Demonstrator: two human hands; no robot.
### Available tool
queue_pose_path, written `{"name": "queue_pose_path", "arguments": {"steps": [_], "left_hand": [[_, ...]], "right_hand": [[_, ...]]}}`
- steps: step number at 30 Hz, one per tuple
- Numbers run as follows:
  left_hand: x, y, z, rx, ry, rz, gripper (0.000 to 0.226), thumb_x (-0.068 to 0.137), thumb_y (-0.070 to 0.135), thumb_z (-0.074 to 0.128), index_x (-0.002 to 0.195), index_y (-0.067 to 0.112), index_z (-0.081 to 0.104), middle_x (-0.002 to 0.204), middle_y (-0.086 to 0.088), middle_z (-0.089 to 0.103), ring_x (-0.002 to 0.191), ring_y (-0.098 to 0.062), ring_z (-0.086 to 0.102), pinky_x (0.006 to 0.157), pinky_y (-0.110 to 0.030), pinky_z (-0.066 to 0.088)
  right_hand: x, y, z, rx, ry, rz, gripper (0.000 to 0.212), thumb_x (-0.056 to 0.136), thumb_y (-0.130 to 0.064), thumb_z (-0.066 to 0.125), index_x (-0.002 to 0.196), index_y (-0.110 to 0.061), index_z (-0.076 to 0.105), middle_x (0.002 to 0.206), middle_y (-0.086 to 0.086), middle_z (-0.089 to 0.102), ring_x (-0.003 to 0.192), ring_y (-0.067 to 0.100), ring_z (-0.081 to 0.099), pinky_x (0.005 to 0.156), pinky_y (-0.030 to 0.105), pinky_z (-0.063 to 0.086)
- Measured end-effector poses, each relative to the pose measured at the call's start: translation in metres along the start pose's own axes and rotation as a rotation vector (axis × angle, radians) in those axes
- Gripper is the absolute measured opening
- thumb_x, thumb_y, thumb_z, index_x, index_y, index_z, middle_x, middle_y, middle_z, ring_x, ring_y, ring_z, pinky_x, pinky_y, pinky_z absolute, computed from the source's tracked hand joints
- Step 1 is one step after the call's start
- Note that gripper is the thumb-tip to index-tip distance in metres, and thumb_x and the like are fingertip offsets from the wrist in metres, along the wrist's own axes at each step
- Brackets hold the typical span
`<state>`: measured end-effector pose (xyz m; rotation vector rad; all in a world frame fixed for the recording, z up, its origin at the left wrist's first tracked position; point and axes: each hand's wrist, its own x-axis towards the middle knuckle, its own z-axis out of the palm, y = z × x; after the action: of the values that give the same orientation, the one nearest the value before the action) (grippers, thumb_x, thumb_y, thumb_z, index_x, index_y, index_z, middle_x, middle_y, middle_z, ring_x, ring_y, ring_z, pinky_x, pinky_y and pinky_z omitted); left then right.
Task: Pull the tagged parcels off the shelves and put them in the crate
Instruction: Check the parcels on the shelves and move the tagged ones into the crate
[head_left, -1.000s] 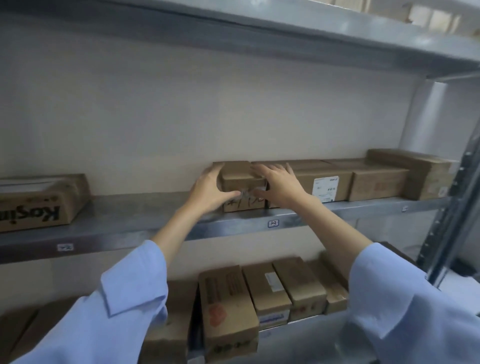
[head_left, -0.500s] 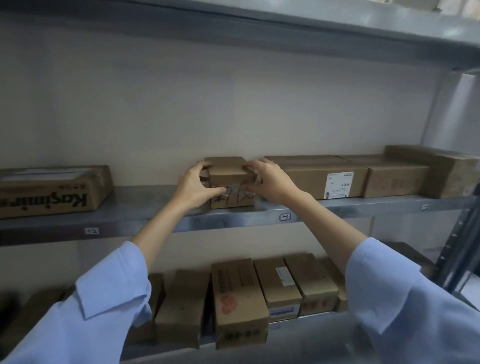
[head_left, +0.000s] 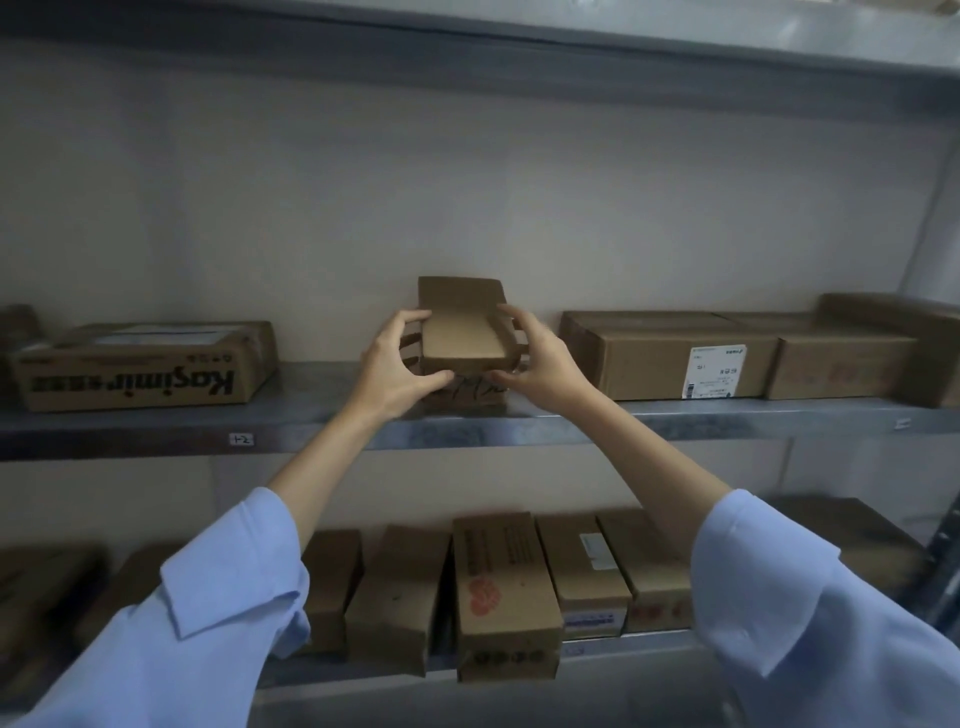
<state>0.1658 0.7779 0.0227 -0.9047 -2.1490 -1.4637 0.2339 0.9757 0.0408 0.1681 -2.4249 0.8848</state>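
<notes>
A small brown cardboard parcel with dark handwriting on its front sits at the middle of the metal shelf. Its top flap stands half open. My left hand grips its left side, thumb on the front. My right hand grips its right side, fingers curled over the top edge. The parcel is near the shelf's front edge. No crate is in view.
A wide box printed "Kasimir" lies upside down at the left of the same shelf. A labelled box and two more boxes stand to the right. The lower shelf holds several narrow cartons. A shelf post stands at the right.
Both hands have kept their hold on the small parcel and drawn it away from the box to its right. Its top flap has lifted. The view has shifted left.
</notes>
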Motion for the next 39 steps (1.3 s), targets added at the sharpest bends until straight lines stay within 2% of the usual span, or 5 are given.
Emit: {"name": "queue_pose_path", "arguments": {"steps": [13,21,31,36,39], "left_hand": [[0.003,0.003,-0.006,0.066,0.064,-0.065,0.09,0.073,0.031,0.084,0.149,0.019,0.037,0.137,-0.004,0.043,0.12,-0.011,0.041,0.103,-0.039,0.045],[0.003,0.009,-0.011,-0.034,0.055,-0.067,0.081,0.075,0.024,0.083,0.145,0.011,0.043,0.124,-0.008,0.047,0.116,-0.014,0.048,0.098,-0.029,0.045],[-0.004,0.013,-0.016,-0.129,0.035,-0.089,0.076,0.079,0.026,0.079,0.141,0.019,0.036,0.139,0.003,0.046,0.121,-0.007,0.042,0.1,-0.028,0.04],[-0.006,0.012,-0.016,-0.103,0.036,-0.1,0.079,0.081,0.034,0.076,0.148,0.026,0.034,0.144,-0.003,0.037,0.121,-0.006,0.036,0.1,-0.024,0.037],[-0.01,0.011,-0.014,-0.11,0.041,-0.094,0.068,0.083,0.029,0.076,0.141,0.022,0.042,0.136,0.002,0.042,0.116,-0.004,0.04,0.084,0.0,0.036]], "right_hand": [[-0.003,-0.009,0.0,0.244,0.018,0.109,0.106,0.075,-0.021,0.084,0.155,-0.015,0.015,0.144,0.01,0.036,0.121,0.014,0.042,0.101,0.028,0.039],[-0.001,-0.012,0.006,0.13,0.06,0.048,0.111,0.069,-0.013,0.088,0.154,-0.014,0.018,0.149,0.009,0.027,0.105,0.01,0.041,0.069,-0.009,0.032],[-0.004,-0.02,0.008,0.282,0.011,0.078,0.112,0.072,-0.028,0.084,0.156,-0.024,0.011,0.143,0.008,0.028,0.128,0.02,0.041,0.111,0.039,0.04],[-0.008,-0.025,0.012,0.294,0.02,0.066,0.085,0.078,-0.044,0.077,0.146,-0.019,0.033,0.142,0.006,0.036,0.13,0.016,0.041,0.111,0.038,0.039],[-0.009,-0.023,0.013,0.358,0.029,0.087,0.079,0.084,-0.037,0.073,0.146,-0.017,0.029,0.149,0.007,0.038,0.135,0.019,0.041,0.112,0.04,0.038]]}}
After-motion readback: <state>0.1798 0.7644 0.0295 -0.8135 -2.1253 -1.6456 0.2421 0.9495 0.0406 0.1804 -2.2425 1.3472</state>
